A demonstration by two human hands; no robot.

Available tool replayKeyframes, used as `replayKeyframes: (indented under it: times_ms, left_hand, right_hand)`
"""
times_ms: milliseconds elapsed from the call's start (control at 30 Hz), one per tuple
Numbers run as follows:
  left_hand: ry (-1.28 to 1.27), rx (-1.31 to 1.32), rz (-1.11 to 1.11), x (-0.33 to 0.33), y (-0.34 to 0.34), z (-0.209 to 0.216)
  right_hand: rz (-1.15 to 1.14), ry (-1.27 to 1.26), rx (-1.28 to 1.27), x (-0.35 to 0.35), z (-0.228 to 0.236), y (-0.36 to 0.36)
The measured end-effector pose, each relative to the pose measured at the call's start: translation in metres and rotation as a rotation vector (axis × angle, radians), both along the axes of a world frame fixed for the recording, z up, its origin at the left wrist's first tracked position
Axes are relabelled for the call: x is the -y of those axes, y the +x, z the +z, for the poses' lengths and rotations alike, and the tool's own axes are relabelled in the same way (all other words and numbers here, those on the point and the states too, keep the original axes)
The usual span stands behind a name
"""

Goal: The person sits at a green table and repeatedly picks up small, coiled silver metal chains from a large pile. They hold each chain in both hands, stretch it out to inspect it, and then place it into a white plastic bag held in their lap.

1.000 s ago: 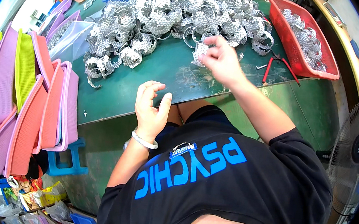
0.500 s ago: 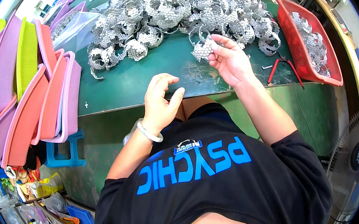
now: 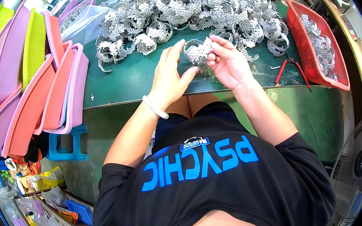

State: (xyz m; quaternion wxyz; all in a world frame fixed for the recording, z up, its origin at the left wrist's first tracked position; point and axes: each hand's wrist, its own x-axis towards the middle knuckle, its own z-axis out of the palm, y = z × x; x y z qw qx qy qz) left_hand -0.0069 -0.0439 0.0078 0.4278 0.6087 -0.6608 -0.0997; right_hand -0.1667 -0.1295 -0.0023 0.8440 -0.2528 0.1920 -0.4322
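A curled strip of small silvery metal pieces [image 3: 198,51] is pinched between the thumb and fingers of my right hand [image 3: 229,61], just above the green table. My left hand [image 3: 169,75] is to the left of that strip, fingers stretched up and thumb apart, with nothing in it. Its fingertips come close to the strip's left edge; I cannot tell whether they touch. Behind both hands lies a large heap of similar curled silvery strips [image 3: 175,5], spread over the far part of the table.
A red basket [image 3: 293,34] holding more strips stands at the right, with red-handled pliers [image 3: 280,73] beside it. Pink, purple and green baskets [image 3: 36,47] are stacked at the left above a blue stool [image 3: 67,147]. A fan [image 3: 354,155] stands at right.
My right hand has drawn the strip clear of the heap, nearer to me. My left hand has risen toward it, and the view has shifted slightly.
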Motion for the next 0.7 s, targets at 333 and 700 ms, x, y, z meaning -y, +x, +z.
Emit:
replayKeyframes:
  times_ms: [333,700]
  left_hand:
    - [-0.057,-0.021,0.013,0.019,0.010,-0.011]
    - [0.180,-0.206,0.009,0.042,0.026,-0.009]
  right_hand:
    - [0.035,0.042,-0.063,-0.002,0.004,0.014]
    - [-0.024,-0.648,-0.666,-0.014,-0.008,0.020]
